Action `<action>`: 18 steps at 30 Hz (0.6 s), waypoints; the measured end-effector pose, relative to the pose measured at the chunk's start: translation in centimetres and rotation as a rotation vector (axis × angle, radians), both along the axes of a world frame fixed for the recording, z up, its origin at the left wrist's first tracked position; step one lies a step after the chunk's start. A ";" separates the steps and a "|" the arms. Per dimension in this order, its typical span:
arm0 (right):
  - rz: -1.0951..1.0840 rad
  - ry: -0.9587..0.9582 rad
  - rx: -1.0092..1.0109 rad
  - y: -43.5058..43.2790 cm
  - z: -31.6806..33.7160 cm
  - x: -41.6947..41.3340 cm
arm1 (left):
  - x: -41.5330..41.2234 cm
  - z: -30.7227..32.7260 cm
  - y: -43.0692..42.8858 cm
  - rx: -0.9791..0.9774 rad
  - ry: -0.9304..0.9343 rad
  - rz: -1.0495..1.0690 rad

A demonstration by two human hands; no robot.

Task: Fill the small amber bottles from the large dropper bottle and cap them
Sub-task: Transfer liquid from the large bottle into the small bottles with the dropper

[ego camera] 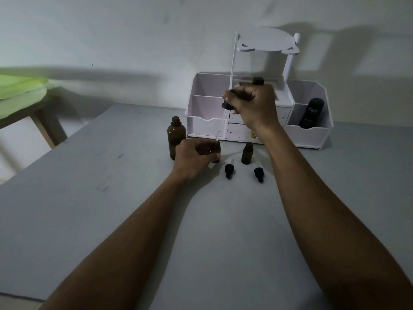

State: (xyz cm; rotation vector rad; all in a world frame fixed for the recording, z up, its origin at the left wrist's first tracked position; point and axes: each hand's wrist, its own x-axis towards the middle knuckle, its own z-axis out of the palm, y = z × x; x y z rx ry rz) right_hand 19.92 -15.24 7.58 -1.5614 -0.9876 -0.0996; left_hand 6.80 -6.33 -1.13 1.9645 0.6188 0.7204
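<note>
1 small bottle (215, 149) stands on the table (107, 198) in your left hand's (194, 157) grip, your right hand (253, 105) pinches the dropper (225, 105) with its glass tip at that bottle's mouth, and the open large bottle (176, 138) stands just left.

Dim, grey-toned view lit from the camera's side: the white compartmented desk organiser (310, 133) throws broad soft shadows on the pale wall (111, 30), the left hand (194, 157) shades the grey tabletop (89, 209), and edges bend with wide-angle distortion.
</note>
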 end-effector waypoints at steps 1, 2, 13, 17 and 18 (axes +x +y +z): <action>-0.002 -0.009 -0.010 0.1 -0.1 0.0 | 0.0 0.0 0.0 0.002 0.003 0.001; -0.003 -0.014 -0.018 0.1 -0.1 -0.1 | 0.0 0.0 0.0 0.006 0.005 -0.002; -0.045 -0.082 -0.071 0.2 -0.2 -0.4 | 0.1 -0.1 -0.1 -0.042 0.022 -0.005; -0.039 -0.095 -0.064 0.2 -0.2 -0.5 | 0.1 -0.1 0.0 -0.031 0.031 -0.001; -0.033 -0.094 -0.059 0.1 -0.2 -0.5 | 0.2 -0.1 0.1 -0.023 0.034 -0.001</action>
